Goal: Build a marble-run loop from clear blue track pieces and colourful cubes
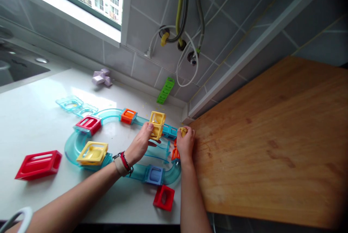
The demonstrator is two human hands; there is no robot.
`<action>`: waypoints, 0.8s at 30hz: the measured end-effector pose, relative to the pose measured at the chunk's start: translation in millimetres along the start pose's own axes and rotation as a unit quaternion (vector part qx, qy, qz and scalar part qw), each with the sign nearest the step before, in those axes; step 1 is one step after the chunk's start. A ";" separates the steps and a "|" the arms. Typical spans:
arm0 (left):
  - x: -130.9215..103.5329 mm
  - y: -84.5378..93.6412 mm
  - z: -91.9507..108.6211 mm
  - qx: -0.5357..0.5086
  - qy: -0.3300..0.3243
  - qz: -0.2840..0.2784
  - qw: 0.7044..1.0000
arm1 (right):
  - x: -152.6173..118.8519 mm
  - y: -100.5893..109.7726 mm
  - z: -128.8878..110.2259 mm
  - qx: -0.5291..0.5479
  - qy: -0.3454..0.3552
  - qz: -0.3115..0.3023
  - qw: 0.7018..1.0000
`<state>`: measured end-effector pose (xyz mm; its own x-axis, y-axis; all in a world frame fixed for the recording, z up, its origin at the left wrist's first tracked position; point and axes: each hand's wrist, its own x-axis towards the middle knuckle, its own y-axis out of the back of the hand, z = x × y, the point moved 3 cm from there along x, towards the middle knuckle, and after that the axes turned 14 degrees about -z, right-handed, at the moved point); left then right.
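My left hand [140,143] is closed on a yellow toy block [157,120] with window-like openings, held above the far side of a translucent blue toy track [72,149]. At the track's right end, the fingers of my right hand [186,142] are closed around a small yellow piece [183,130], mostly hidden by them. Just below that hand sits an orange block [175,153]. Set along the loop are another orange block [128,116], a red block [89,125], a yellow block [93,153] and a blue block [154,175].
A long red block [39,165] and a small red block [164,198] lie outside the loop. A green strip [165,90] leans by the wall; a lilac piece [102,77] lies farther left. A wooden board [272,146] borders the right side; a sink [21,68] is at left.
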<state>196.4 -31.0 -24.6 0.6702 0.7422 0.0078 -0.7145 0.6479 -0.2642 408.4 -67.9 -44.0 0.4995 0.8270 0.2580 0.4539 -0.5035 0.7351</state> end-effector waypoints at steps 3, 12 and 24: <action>0.0 0.6 -0.2 -0.002 0.002 0.001 1.000 | -0.7 3.4 0.7 0.017 0.017 0.028 0.999; 0.1 1.1 1.9 -0.013 -0.003 0.011 1.000 | -6.7 22.1 -24.4 0.157 0.082 0.132 0.975; 0.6 12.2 7.9 -0.002 -0.088 0.153 0.984 | -34.6 -10.4 -67.8 0.514 0.068 -0.163 0.839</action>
<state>186.5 -21.4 -20.2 0.3777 0.9212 0.0930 -0.8768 0.3882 -0.2839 336.4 -74.4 -18.1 0.1688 0.9484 0.2685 0.9818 -0.1376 -0.1312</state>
